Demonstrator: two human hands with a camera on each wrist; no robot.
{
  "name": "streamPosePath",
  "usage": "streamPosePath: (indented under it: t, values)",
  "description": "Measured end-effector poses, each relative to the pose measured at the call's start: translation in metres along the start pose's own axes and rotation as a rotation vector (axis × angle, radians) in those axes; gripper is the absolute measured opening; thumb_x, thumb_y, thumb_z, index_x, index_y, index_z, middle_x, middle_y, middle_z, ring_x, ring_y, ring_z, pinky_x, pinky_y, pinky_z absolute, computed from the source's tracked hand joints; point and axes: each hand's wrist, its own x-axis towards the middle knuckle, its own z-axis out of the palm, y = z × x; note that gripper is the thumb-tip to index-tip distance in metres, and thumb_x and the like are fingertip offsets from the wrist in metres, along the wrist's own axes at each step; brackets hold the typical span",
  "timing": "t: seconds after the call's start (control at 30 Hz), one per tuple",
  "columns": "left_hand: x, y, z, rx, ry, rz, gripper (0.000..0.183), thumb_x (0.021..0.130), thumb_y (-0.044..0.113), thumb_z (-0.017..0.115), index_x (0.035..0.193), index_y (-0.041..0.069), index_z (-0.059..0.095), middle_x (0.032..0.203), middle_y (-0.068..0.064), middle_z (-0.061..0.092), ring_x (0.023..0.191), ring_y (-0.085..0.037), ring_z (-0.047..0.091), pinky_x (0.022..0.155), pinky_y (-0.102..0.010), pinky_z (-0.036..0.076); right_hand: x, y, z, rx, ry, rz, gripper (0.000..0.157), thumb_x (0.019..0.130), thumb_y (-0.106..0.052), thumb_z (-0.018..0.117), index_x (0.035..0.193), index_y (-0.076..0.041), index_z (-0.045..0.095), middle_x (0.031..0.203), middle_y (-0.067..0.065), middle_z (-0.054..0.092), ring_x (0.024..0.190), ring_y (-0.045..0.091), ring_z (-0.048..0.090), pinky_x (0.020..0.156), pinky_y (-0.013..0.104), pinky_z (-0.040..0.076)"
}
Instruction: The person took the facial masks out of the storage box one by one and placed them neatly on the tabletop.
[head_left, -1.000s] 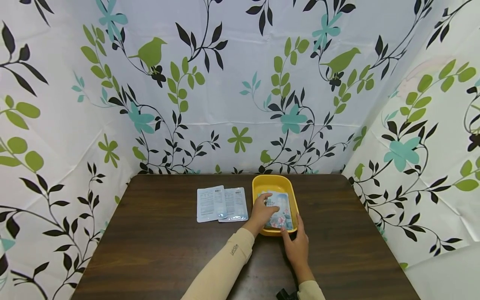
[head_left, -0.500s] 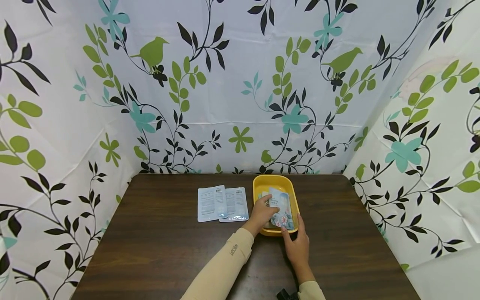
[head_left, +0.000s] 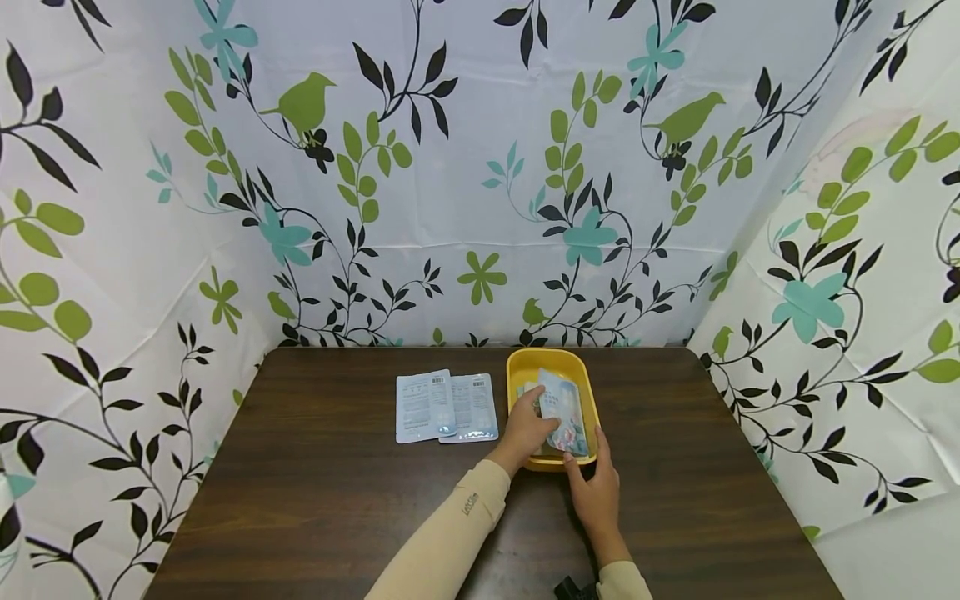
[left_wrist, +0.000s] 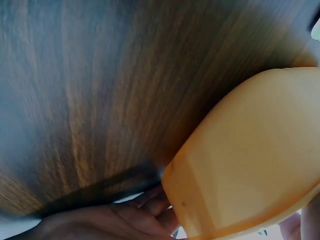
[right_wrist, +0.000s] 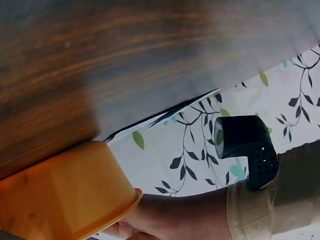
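Observation:
A yellow plastic bin (head_left: 551, 358) stands on the table, holding a flat light-blue sachet (head_left: 567, 417) with pink flowers, like a face-mask packet. My left hand (head_left: 522, 432) reaches over the bin's left side and pinches the sachet's left edge between thumb and fingers. The sachet lies tilted, and part of a greenish one (head_left: 528, 388) shows beneath it. With the thumb at the front rim and fingers along the right wall, my right hand (head_left: 595, 493) grips the bin. The left wrist view shows the bin's outer wall (left_wrist: 250, 160); so does the right wrist view (right_wrist: 75, 190).
Two pale printed sachets, one (head_left: 422, 408) overlapping the other (head_left: 474, 410), lie left of the bin on the dark wooden table (head_left: 322, 500). Patterned cloth (head_left: 480, 167) hangs behind and at both sides. A black wrist camera (right_wrist: 247, 145) shows on the left sleeve.
The light-blue sachet has turned and shifted right within the bin, uncovering more of what lies beneath at its left. My left hand follows slightly; the right hand stays at the bin's corner.

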Motion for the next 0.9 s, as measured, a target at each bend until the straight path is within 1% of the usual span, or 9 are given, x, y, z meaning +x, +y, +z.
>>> streamPosePath:
  t: [0.07,0.17,0.27,0.43,0.57,0.63,0.73,0.9]
  values:
    - [-0.0009,-0.0006,0.0007,0.008,0.020,0.027,0.073,0.088,-0.002,0.072,0.154,0.003,0.042,0.159,-0.020,0.042,0.139,-0.038,0.051,0.101,-0.043,0.056,0.0003,0.0003,-0.0001,-0.003,0.000,-0.005,0.080,0.097,-0.040,0.067,0.163,-0.024,0.025,0.154,0.022,0.050,0.136,0.047,0.051,0.108,0.070,0.039]
    - [-0.0016,-0.0014,0.0015,0.009,0.049,0.058,0.074,0.086,-0.008,0.069,0.154,0.003,0.042,0.162,-0.020,0.037,0.142,-0.039,0.047,0.103,-0.044,0.054,0.0002,0.0004,-0.0002,-0.005,0.004,-0.005,0.080,0.097,-0.040,0.068,0.163,-0.024,0.026,0.154,0.022,0.049,0.136,0.047,0.051,0.107,0.070,0.040]
    - [-0.0016,-0.0022,0.0018,0.000,0.073,0.074,0.074,0.085,-0.011,0.068,0.154,0.003,0.043,0.163,-0.020,0.036,0.141,-0.041,0.048,0.102,-0.044,0.055,0.0002,0.0006,0.0001,-0.007,0.006,0.003,0.080,0.096,-0.039,0.068,0.163,-0.023,0.026,0.154,0.022,0.049,0.136,0.047,0.051,0.108,0.070,0.040]
    - [-0.0006,-0.0041,0.0011,-0.062,0.097,0.077,0.075,0.085,-0.010,0.067,0.155,0.004,0.042,0.162,-0.019,0.037,0.142,-0.043,0.047,0.099,-0.040,0.057,0.0002,0.0002,0.0011,-0.008,0.006,0.009,0.080,0.097,-0.038,0.067,0.163,-0.021,0.026,0.154,0.022,0.049,0.136,0.047,0.050,0.108,0.069,0.040]
    - [-0.0002,-0.0046,0.0005,-0.150,0.097,0.067,0.077,0.085,-0.011,0.066,0.156,0.005,0.040,0.157,-0.021,0.044,0.140,-0.040,0.050,0.096,-0.038,0.058,0.0002,-0.0010,0.0004,-0.007,0.002,0.015,0.079,0.097,-0.039,0.067,0.163,-0.021,0.027,0.154,0.022,0.050,0.135,0.046,0.051,0.107,0.069,0.040]
    - [-0.0001,-0.0046,0.0002,-0.177,0.093,0.065,0.078,0.085,-0.012,0.066,0.156,0.005,0.040,0.154,-0.021,0.047,0.138,-0.038,0.053,0.095,-0.038,0.058,-0.0003,-0.0018,-0.0004,0.002,0.001,0.019,0.080,0.097,-0.040,0.068,0.163,-0.021,0.027,0.153,0.021,0.050,0.135,0.046,0.051,0.108,0.068,0.040]
    - [-0.0008,-0.0031,-0.0008,-0.178,0.089,0.060,0.078,0.085,-0.012,0.066,0.156,0.006,0.040,0.153,-0.020,0.049,0.136,-0.035,0.055,0.094,-0.037,0.059,-0.0003,-0.0031,-0.0011,-0.001,0.001,0.017,0.080,0.097,-0.040,0.068,0.163,-0.021,0.027,0.153,0.021,0.050,0.136,0.046,0.051,0.108,0.068,0.039]
    - [-0.0005,0.0011,-0.0059,-0.177,0.090,0.059,0.077,0.086,-0.011,0.066,0.156,0.007,0.040,0.154,-0.020,0.048,0.138,-0.035,0.054,0.096,-0.038,0.058,-0.0001,-0.0039,-0.0012,-0.008,0.006,0.012,0.080,0.097,-0.036,0.068,0.163,-0.019,0.027,0.153,0.023,0.050,0.136,0.046,0.051,0.108,0.068,0.040]
